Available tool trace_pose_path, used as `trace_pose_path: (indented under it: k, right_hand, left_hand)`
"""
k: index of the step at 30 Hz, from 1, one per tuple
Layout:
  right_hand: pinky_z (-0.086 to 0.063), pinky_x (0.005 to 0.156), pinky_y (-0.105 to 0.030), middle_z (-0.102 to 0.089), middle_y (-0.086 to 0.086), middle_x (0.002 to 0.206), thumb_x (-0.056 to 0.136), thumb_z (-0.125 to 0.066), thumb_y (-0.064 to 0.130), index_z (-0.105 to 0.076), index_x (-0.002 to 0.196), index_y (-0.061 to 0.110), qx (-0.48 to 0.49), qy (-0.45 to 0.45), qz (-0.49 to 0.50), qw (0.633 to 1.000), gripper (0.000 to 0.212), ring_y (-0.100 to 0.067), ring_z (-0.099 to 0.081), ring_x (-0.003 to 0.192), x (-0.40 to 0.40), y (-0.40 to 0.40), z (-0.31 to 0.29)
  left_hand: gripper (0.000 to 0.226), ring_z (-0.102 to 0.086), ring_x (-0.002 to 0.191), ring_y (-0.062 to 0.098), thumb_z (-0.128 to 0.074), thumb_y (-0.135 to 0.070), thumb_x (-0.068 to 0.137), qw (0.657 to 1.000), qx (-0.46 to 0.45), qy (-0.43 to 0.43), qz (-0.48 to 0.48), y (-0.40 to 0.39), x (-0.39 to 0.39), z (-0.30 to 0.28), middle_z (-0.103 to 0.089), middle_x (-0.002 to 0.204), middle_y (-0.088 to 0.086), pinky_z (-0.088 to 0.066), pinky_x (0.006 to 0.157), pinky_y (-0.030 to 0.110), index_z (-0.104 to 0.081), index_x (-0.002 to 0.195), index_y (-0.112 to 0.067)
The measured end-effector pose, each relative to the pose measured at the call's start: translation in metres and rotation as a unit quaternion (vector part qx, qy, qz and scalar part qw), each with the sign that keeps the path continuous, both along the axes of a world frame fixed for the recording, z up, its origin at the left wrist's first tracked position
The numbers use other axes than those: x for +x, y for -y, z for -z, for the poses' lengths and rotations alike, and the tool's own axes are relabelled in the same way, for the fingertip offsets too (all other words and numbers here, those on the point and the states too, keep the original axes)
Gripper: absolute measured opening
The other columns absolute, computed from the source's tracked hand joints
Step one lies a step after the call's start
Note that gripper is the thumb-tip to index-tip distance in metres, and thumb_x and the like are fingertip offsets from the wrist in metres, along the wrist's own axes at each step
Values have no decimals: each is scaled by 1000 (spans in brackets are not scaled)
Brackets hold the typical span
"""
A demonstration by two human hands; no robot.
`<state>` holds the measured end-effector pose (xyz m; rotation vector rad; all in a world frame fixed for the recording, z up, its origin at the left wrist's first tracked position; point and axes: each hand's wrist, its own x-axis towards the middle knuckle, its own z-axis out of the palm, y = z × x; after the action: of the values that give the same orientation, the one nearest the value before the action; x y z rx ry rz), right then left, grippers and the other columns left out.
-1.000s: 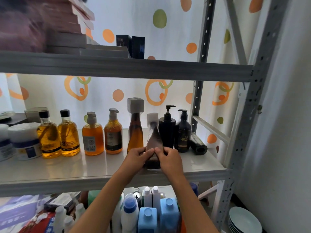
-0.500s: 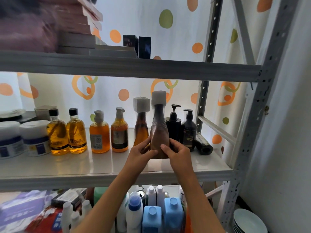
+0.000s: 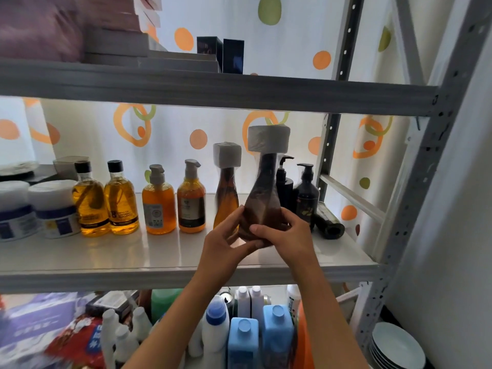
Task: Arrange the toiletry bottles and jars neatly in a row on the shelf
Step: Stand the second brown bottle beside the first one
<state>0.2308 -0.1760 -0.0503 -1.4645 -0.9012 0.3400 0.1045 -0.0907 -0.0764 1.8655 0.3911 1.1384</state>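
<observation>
Raised since a second ago, the wrapped bottle [image 3: 262, 206] now stands upright, held just above the shelf [image 3: 165, 272].

From the left I see two jars [image 3: 34, 209], two clear amber bottles [image 3: 106, 201], two orange pump bottles [image 3: 174, 203] and a capped bottle [image 3: 226, 193] already lined up; my left hand [image 3: 226, 243] and right hand [image 3: 290, 235] both grip the wrapped bottle's base, fingers curled round it, in front of two black pump bottles [image 3: 296, 193]. I judge this bottle and a fallen dark bottle [image 3: 328, 222] still need placing. Behind hangs a dotted curtain [image 3: 87, 134]; plates [image 3: 396, 347] sit lower right.
</observation>
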Motion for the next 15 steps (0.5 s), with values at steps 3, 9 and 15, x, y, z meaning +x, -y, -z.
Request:
trace_pose_path:
  k: [3,9,15]
  right_hand:
    - [-59,82,-28,-73,11,103,69,-87,30,-67,117,24,29,-11,-22,999,52,-10,-67,98,1,3,-3]
    - [-60,79,-44,-73,-2,106,62,-90,26,-63,111,28,77,-110,-78,988,55,-25,-71,98,0,5,-2]
    - [-59,80,-43,-72,-8,109,48,-88,39,-62,113,17,78,-141,-76,984,74,-30,-69,101,-8,-2,5]
  left_hand:
    - [75,-61,109,-5,-81,-28,67,999,-44,14,7,1,-8,-5,-63,119,-21,-49,87,13,-52,135,-24]
    - [58,-67,95,1,-81,-25,71,999,-44,-17,10,11,-18,-10,-70,103,-14,-52,73,12,-58,124,-26]
    - [54,-68,90,0,-83,-18,69,997,-69,3,-17,20,-24,-5,-72,97,-16,-51,69,10,-61,118,-26]
